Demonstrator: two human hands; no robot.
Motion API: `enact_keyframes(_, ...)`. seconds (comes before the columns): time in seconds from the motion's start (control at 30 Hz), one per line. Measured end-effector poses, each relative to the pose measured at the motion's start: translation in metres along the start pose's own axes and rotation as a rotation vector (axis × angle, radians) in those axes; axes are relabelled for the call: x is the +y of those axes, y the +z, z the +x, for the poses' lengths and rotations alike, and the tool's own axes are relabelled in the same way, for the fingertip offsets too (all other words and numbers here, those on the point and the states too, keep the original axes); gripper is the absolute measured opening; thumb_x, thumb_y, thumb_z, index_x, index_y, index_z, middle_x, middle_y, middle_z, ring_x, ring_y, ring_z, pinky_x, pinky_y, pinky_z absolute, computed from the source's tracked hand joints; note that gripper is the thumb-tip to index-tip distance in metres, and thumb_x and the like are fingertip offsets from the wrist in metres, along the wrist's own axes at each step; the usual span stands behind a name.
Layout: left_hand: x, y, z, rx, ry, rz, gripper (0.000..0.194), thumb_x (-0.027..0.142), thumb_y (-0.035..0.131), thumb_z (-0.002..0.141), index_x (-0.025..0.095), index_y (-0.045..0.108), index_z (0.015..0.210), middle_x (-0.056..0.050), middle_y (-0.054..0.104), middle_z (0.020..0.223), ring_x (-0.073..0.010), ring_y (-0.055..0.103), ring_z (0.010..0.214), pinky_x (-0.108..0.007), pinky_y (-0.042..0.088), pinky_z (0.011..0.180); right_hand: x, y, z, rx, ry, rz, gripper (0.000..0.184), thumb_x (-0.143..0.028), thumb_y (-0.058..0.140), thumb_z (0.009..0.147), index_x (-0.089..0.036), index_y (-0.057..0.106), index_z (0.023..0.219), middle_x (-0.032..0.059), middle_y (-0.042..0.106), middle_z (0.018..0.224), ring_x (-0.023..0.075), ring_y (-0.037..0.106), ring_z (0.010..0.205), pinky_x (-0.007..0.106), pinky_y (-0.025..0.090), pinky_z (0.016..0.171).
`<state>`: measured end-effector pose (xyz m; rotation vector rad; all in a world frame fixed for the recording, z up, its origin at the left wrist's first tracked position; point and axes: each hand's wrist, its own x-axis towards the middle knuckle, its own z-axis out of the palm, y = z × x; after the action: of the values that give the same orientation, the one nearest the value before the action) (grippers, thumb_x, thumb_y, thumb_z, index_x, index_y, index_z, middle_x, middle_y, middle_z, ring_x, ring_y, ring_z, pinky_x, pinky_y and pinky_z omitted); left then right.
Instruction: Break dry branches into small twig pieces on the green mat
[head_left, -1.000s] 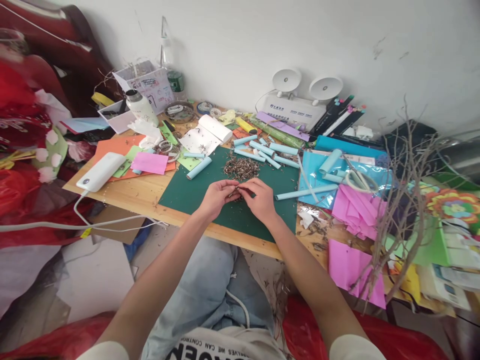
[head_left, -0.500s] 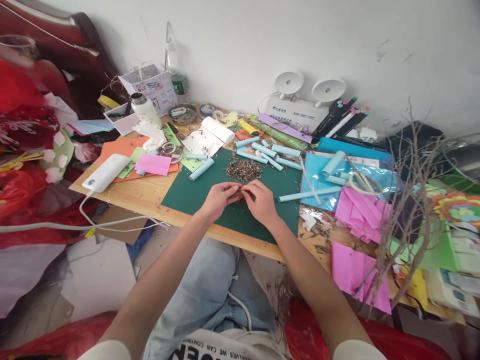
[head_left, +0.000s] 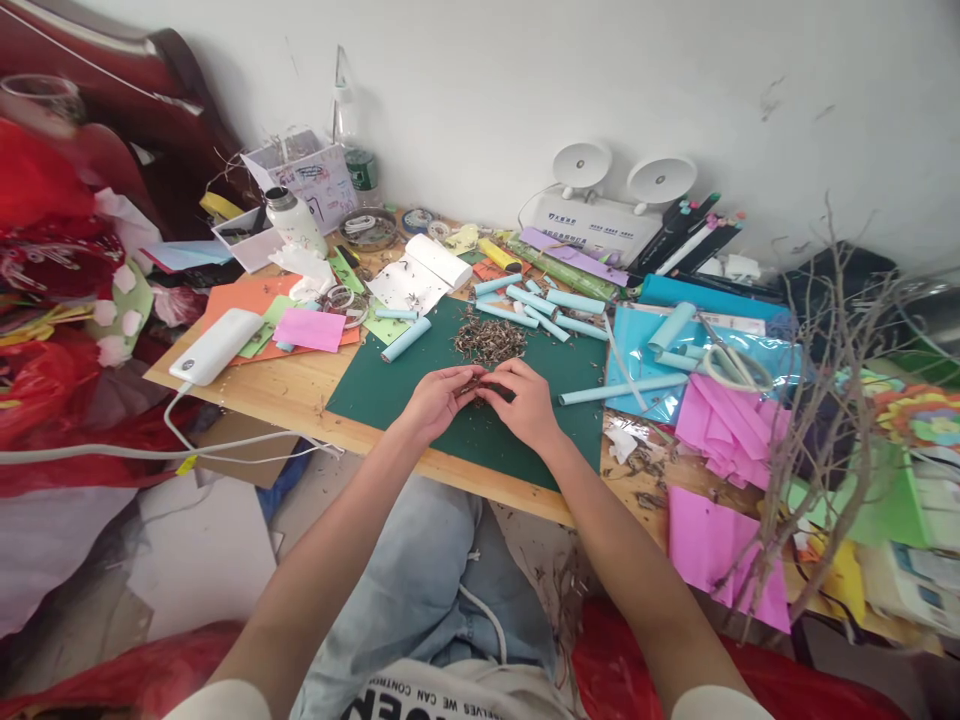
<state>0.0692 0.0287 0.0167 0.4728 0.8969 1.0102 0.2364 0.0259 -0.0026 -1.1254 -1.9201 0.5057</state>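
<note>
Over the green cutting mat (head_left: 390, 390), my left hand (head_left: 442, 400) and my right hand (head_left: 521, 400) meet fingertip to fingertip. Both are closed in a pinch around small brown bits that look like dry twig or bark pieces; my fingers mostly hide them. Just beyond the fingertips lies a pile of brown dry scraps (head_left: 491, 338). Several light blue paper tubes (head_left: 559, 318) lie behind and right of the pile. One short blue tube (head_left: 406, 340) rests left of it, and a long thin one (head_left: 622, 388) lies to the right of my right hand.
Scissors (head_left: 727, 368), a blue plastic packet (head_left: 645, 345) and pink crepe paper (head_left: 720, 425) lie to the right, beside upright bare branches (head_left: 817, 430). On the left are a white power bank (head_left: 217, 347) with a cable and an open bottle (head_left: 292, 220). A white twin-lamp unit (head_left: 592, 225) stands by the wall.
My hands stay together at nearly the same spot, with the fingers shifting slightly on the small bits. The whole view has drifted a little; the things on the table keep their places.
</note>
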Motion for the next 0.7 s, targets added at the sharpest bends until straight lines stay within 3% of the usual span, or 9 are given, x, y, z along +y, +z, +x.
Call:
enact_keyframes(0.33,-0.0015,0.002,-0.0029,-0.022,-0.051,0.054,0.011,0.004,0.065,0.082,0.008,0.074,0.088,-0.011,0.073,0.09,-0.0127,0.069,0.078,-0.034,0.054,0.096,0.0014,-0.0008,0.0003,0.068,0.03,0.034,0.008,-0.028,0.071,0.084,-0.023,0.071,0.079,0.002,0.062,0.081,0.0159,0.06,0.073,0.03,0.05,0.069)
enact_keyframes(0.57,0.0028,0.0034,-0.0007,-0.01,-0.057,0.092,0.023,-0.003,0.058,0.076,0.008,0.075,0.088,-0.011,0.074,0.088,-0.0141,0.069,0.078,-0.034,0.054,0.094,0.0015,0.001,0.0001,0.061,-0.003,0.019,0.009,-0.028,0.066,0.088,-0.024,0.074,0.088,0.0034,0.064,0.084,0.017,0.061,0.079,0.032,0.052,0.074)
enact_keyframes(0.7,0.0037,0.0073,-0.0006,0.015,-0.021,0.057,0.028,-0.003,0.052,0.072,0.006,0.074,0.086,-0.011,0.073,0.084,-0.014,0.068,0.074,-0.03,0.055,0.084,0.0005,0.0007,-0.0001,0.071,-0.048,0.022,0.012,-0.028,0.065,0.089,-0.024,0.074,0.095,0.0043,0.066,0.087,0.0175,0.062,0.081,0.033,0.053,0.076)
